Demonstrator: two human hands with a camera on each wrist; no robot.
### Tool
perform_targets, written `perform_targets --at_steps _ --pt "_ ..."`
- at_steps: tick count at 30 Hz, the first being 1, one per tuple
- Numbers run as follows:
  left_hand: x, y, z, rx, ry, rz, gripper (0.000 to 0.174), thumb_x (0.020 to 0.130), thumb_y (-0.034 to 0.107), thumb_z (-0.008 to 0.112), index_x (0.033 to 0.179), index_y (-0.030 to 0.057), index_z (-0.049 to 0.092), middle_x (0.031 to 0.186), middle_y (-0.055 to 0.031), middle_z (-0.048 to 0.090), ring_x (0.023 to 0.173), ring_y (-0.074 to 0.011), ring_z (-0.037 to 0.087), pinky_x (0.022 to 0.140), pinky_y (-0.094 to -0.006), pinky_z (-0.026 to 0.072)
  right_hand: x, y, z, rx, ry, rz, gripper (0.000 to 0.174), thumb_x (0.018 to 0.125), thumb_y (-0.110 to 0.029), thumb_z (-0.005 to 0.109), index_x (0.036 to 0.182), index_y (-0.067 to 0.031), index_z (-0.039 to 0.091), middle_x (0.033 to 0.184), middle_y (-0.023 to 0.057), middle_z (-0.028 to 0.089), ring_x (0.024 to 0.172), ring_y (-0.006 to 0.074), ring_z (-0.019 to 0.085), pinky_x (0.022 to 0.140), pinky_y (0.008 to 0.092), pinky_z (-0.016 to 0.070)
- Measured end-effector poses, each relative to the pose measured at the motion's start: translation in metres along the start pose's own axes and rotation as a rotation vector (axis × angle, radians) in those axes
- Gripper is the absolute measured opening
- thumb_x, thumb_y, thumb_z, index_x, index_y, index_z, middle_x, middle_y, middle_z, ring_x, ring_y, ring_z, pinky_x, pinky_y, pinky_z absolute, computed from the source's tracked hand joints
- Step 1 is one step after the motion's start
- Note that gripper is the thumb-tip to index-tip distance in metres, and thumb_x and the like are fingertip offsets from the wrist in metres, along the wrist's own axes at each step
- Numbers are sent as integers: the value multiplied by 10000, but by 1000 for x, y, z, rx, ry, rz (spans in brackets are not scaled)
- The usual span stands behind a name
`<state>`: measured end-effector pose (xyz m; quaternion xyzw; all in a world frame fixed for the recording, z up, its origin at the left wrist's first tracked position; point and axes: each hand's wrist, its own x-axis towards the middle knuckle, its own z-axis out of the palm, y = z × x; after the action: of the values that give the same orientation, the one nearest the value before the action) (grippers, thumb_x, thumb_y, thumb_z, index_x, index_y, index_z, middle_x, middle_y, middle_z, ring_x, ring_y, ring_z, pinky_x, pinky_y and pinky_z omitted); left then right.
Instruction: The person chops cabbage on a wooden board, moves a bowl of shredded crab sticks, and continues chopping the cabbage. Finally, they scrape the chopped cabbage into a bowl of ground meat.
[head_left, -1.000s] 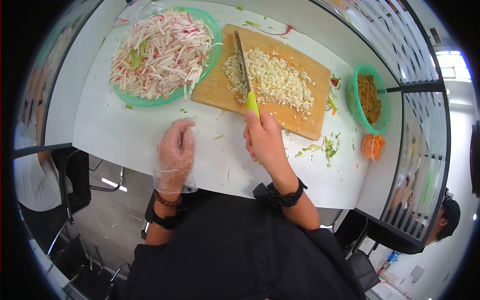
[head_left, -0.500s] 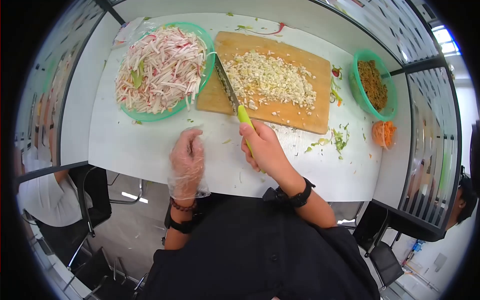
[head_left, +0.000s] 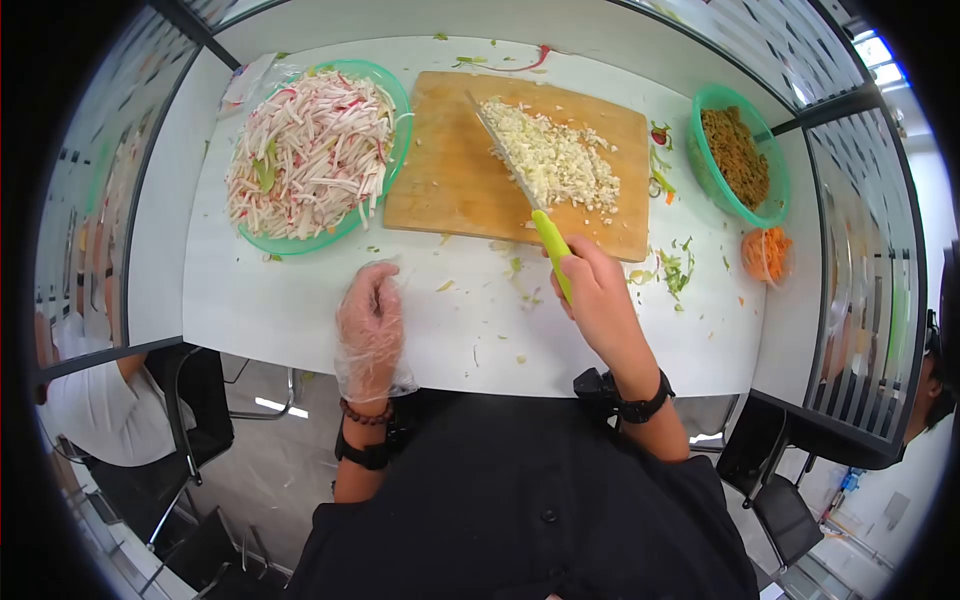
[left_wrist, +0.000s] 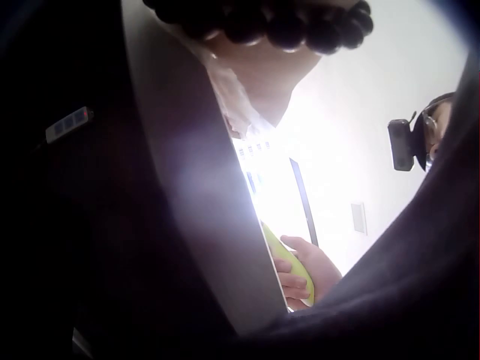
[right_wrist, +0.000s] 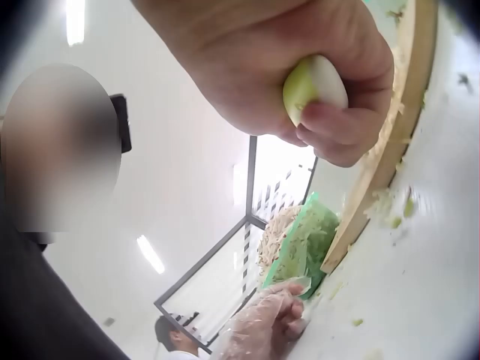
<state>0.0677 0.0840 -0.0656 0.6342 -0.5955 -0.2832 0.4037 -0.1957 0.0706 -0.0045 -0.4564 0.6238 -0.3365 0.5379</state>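
Observation:
My right hand (head_left: 600, 290) grips the light-green handle of a kitchen knife (head_left: 553, 252). The blade slants up and left along the left edge of a heap of finely chopped pale bits (head_left: 565, 165), which look like garlic. Beneath them lies a wooden cutting board (head_left: 430, 180), its left part mostly bare. In the right wrist view, fingers curl round the handle's butt end (right_wrist: 313, 84). My left hand (head_left: 370, 325), in a clear plastic glove, rests near the table's front with fingers loosely bent, holding nothing. The left wrist view shows the handle (left_wrist: 300, 277) in the right hand.
Left of the board stands a green basket (head_left: 402, 115) heaped with shredded pink-and-white radish (head_left: 310, 150). At right are a green bowl (head_left: 702, 165) of brown paste and a small container of orange shreds (head_left: 765, 255). Green scraps (head_left: 677, 270) litter the table; low partitions (head_left: 800, 180) surround it.
The knife went left to the board's left side, then back right to the heap's edge. Loose bits left of the heap are now gathered into it. The left hand has stayed beside the board, loosely bent.

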Motion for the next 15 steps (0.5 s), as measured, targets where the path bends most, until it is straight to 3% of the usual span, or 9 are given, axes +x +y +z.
perform_targets --at_steps 3,6,9,12,13,15 --pt "0 2 0 -17 -4 -15 117 980 76 521 1046 42 611 757 30 494 669 -56 428 601 -219 383 -15 -11 0 -416 169 -226 231 918 -86 541 1116 34 552 733 139 599 655 254 603 624 345 472" --pt "0 4 -2 9 -14 -10 116 983 81 521 1044 38 611 748 30 485 671 -58 424 604 -222 382 -11 6 -2 -502 289 -444 272 886 -80 588 1111 52 511 834 247 627 758 457 605 692 479 478" --pt "0 5 -1 10 -14 4 120 988 89 518 1037 36 613 746 30 481 676 -61 424 613 -225 384 -8 8 -6 -629 335 -537 343 871 -49 587 1166 60 449 869 273 619 765 462 613 698 506 487" --pt "0 1 -1 39 -10 26 121 986 88 518 1029 29 616 742 21 482 676 -71 428 620 -235 392 -5 9 -2 -701 312 -345 372 875 -27 550 1208 52 406 813 274 612 725 468 613 655 521 492" --pt "1 3 -2 60 4 58 119 980 82 522 1026 27 616 743 10 485 677 -80 432 627 -244 400 -3 9 -4 -713 228 -271 383 873 -5 517 1225 60 384 727 259 598 671 471 609 602 532 488" --pt "2 6 -1 40 31 121 117 973 77 525 1025 25 616 748 4 490 684 -85 439 635 -247 405 -1 11 -4 -809 206 -380 380 905 -44 528 1235 72 380 670 254 590 632 460 608 558 523 478"
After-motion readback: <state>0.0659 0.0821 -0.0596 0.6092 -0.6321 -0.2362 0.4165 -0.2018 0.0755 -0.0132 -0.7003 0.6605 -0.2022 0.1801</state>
